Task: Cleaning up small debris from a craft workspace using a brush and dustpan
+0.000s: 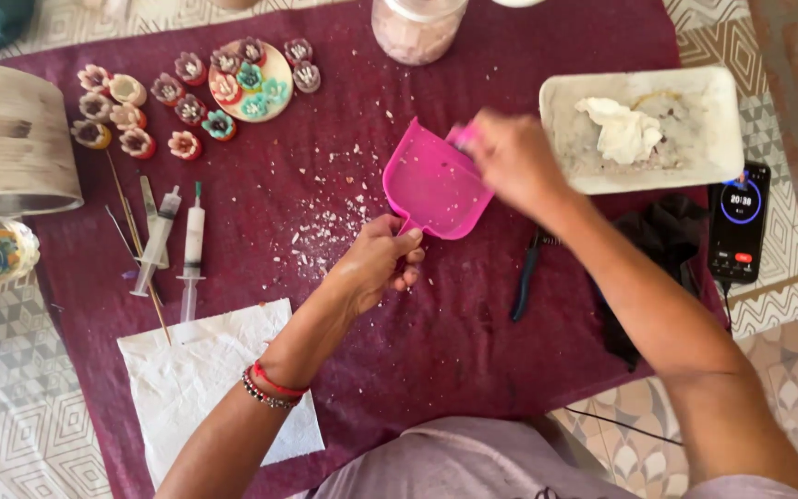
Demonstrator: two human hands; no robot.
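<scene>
Nearest the camera, a white paper sheet (pixel 205 388) lies flat on the dark maroon cloth (pixel 436 342) that covers the tabletop. Just beyond it, the left hand (pixel 376 263) has its fingers (pixel 405 242) closed around the short handle of a small bright pink plastic dustpan (pixel 431 183), holding it tilted above the cloth. White crumbs (pixel 330 226) are scattered on the cloth just left of the pan. The right hand (pixel 510 157) is blurred at the pan's upper right edge; its fingers look curled around something pink, but I cannot tell how tightly. Under the right forearm lies a dark-handled tool (pixel 525 273) beside a crumpled black cloth (pixel 662 249). To the left, two clear plastic syringes (pixel 177 242) and thin wooden sticks (pixel 136 240) rest side by side. Farther right, a black smartphone (pixel 738 224) with a lit screen sits near a white rectangular tray (pixel 722 106) holding a white lump. At the far left, small coloured flower-shaped candles (pixel 191 102) cluster around a round wooden disc (pixel 274 111).
</scene>
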